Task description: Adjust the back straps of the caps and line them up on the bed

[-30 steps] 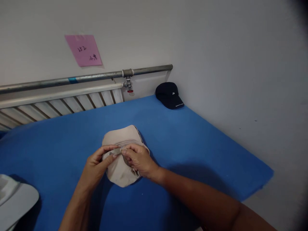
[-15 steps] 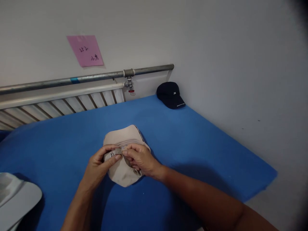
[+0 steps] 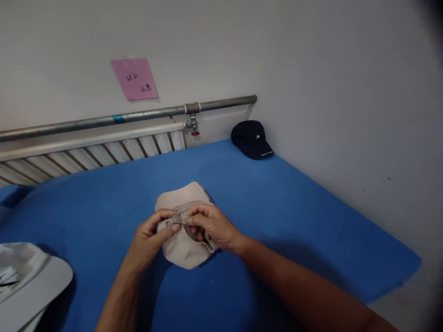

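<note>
A beige baseball cap [image 3: 185,251] lies on the blue tabletop, its brim pointing away from me. Across its back opening runs an adjustment strap with a small greyish buckle [image 3: 177,219]. My left hand [image 3: 150,237] grips the strap at the buckle between thumb and fingers, next to a small metal ring [image 3: 167,223]. Pinched closed, my right hand [image 3: 211,226] holds the strap just right of the buckle. A loop of the strap shows below the right hand; the part inside its fingers is hidden.
A navy cap [image 3: 252,138] rests in the far corner by the wall. White caps [image 3: 41,281] lie at the left edge. Behind the blue surface [image 3: 294,198] are a radiator [image 3: 104,154], a metal pipe [image 3: 148,114] with a red-handled valve, and a pink note [image 3: 134,78].
The whole view has shifted slightly, so things appear farther right. My right hand has drawn a little away from the buckle, and more strap shows between the hands.
</note>
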A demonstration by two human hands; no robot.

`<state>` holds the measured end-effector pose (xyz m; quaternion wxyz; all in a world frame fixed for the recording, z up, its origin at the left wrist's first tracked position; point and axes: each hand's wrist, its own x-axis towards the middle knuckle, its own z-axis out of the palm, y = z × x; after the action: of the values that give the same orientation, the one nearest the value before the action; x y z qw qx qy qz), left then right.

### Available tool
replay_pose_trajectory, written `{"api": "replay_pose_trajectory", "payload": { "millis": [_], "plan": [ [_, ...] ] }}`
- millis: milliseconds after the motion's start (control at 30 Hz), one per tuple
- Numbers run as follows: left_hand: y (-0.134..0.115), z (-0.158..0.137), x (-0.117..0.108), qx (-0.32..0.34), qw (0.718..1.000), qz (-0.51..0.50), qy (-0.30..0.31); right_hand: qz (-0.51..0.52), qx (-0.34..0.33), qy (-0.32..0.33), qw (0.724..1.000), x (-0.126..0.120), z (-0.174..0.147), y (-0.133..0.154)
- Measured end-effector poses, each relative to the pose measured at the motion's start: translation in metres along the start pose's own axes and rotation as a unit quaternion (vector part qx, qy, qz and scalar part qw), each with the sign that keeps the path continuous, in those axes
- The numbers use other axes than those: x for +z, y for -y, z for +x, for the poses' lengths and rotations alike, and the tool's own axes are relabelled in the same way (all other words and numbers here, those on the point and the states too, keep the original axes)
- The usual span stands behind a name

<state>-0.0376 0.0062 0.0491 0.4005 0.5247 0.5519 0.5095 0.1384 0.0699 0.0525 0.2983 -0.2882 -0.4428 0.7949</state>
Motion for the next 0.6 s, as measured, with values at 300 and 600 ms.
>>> {"api": "replay_pose_trajectory", "payload": {
  "millis": [300, 600],
  "plan": [
    [-0.001, -0.001, 0.001, -0.006, 1.0, -0.011, -0.004, -0.027, -0.001, -0.005, 1.0, -0.001, -0.001, 0.007],
    [-0.002, -0.003, -0.001, -0.016, 1.0, -0.001, 0.024, -0.055, -0.037, 0.049, 0.997, -0.007, -0.002, 0.012]
  ]
}}
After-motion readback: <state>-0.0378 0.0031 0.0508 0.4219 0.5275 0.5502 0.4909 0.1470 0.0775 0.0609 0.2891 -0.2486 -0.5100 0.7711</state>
